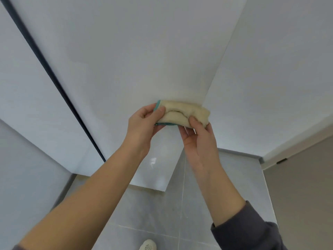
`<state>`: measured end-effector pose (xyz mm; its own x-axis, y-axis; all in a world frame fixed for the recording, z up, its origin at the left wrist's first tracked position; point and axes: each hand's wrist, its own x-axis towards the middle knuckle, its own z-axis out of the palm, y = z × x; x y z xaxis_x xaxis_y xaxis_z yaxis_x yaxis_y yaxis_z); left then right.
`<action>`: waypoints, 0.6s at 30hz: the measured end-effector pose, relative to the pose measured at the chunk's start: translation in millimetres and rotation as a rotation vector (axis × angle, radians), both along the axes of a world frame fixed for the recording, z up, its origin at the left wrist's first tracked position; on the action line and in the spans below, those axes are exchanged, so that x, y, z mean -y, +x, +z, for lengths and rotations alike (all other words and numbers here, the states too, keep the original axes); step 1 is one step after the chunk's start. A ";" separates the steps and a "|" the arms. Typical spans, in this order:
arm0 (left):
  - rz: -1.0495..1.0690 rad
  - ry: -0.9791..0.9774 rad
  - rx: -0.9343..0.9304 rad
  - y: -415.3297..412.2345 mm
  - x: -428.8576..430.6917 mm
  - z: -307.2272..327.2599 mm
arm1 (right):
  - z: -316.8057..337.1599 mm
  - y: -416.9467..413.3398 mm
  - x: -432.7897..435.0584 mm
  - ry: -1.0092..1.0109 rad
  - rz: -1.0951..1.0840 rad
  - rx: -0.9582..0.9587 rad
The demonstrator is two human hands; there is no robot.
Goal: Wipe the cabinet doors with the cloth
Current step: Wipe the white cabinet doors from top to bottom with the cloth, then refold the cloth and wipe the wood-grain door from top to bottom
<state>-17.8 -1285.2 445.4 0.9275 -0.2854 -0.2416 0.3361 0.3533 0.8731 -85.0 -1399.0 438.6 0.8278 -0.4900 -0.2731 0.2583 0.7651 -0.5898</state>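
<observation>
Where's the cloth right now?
Head view, centre: the folded cloth is pinched at its ends by the left hand and right hand, in front of the white cabinet door.

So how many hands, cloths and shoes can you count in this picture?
Hands: 2, the left hand and the right hand
Cloths: 1, the folded cream cloth that both hands hold
Shoes: 1, the white shoe on the floor
Total: 4

Cloth (183, 112) before cabinet door (137, 56); left hand (144, 123) left, right hand (200, 141) right.
</observation>
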 end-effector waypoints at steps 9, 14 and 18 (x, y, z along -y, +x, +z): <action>-0.267 0.112 0.485 -48.8 31.3 99.1 | 80.1 -58.1 40.2 -0.170 -0.117 0.258; -0.409 0.186 0.551 -63.9 95.3 88.0 | 62.5 -86.7 96.0 -0.105 -0.217 0.203; -0.504 0.208 0.476 -68.2 162.9 77.9 | 50.2 -105.9 157.5 -0.159 -0.263 0.173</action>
<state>-86.0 -1448.2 523.3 0.7134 -0.6981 0.0605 -0.0194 0.0666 0.9976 -190.8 -1556.5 488.8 0.6946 -0.7181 -0.0430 0.5411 0.5609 -0.6266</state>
